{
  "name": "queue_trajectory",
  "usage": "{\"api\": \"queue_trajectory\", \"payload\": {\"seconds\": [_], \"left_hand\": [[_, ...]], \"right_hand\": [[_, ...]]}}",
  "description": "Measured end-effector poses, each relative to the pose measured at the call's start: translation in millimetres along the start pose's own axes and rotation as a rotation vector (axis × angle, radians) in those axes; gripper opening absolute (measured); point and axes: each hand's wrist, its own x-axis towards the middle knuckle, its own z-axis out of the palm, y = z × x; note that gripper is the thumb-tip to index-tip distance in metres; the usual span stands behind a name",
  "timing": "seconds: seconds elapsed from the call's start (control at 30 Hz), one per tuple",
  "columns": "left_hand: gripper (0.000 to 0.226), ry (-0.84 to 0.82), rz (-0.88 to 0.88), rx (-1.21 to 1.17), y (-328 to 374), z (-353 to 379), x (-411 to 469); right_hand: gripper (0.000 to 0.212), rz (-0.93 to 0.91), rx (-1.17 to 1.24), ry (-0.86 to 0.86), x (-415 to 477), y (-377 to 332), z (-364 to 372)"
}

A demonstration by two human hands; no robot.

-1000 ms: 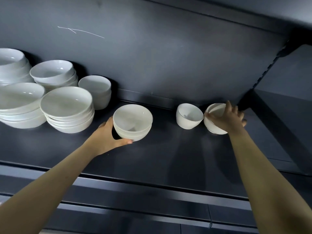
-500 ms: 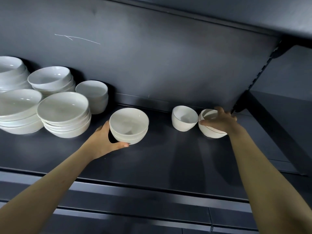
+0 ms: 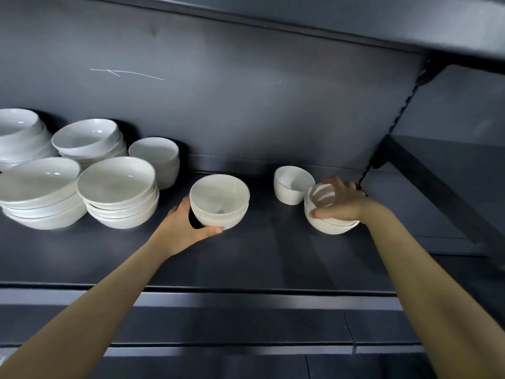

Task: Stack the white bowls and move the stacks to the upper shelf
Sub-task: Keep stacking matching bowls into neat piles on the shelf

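Observation:
A small stack of white bowls [image 3: 220,203] stands in the middle of the dark shelf [image 3: 259,258]. My left hand [image 3: 185,228] cups its left and front side, thumb under the front. On the right, my right hand [image 3: 340,201] grips a second small stack of white bowls [image 3: 328,224] from above, tilted toward me, fingers over its rim. A single small white bowl [image 3: 292,188] stands just left of that stack, near the back wall.
Several stacks of wider white bowls [image 3: 117,192] fill the shelf's left end, with a taller narrow stack [image 3: 157,160] behind them. The shelf above [image 3: 355,20] overhangs. A slotted upright [image 3: 393,124] and side shelf [image 3: 448,176] are on the right.
My right hand has drawn its stack of bowls toward me and tipped it. My left hand stays on the middle stack. The camera has tilted slightly downward.

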Motion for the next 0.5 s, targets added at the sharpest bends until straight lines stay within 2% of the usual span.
{"api": "queue_trajectory", "payload": {"seconds": [0.27,0.37,0.5], "left_hand": [[0.107,-0.081,0.04,-0.092,-0.3,-9.1,-3.6],[0.104,-0.093,0.066,-0.124,-1.9,-13.7,-6.0],[0.104,-0.096,0.082,-0.138,-3.7,-17.4,-8.5]], "right_hand": [[0.105,0.01,0.186,0.105,-37.0,-39.2,2.2],[0.094,-0.052,0.223,0.168,-54.1,-65.5,-5.4],[0.102,-0.183,0.252,0.178,-74.0,-121.4,-0.9]]}}
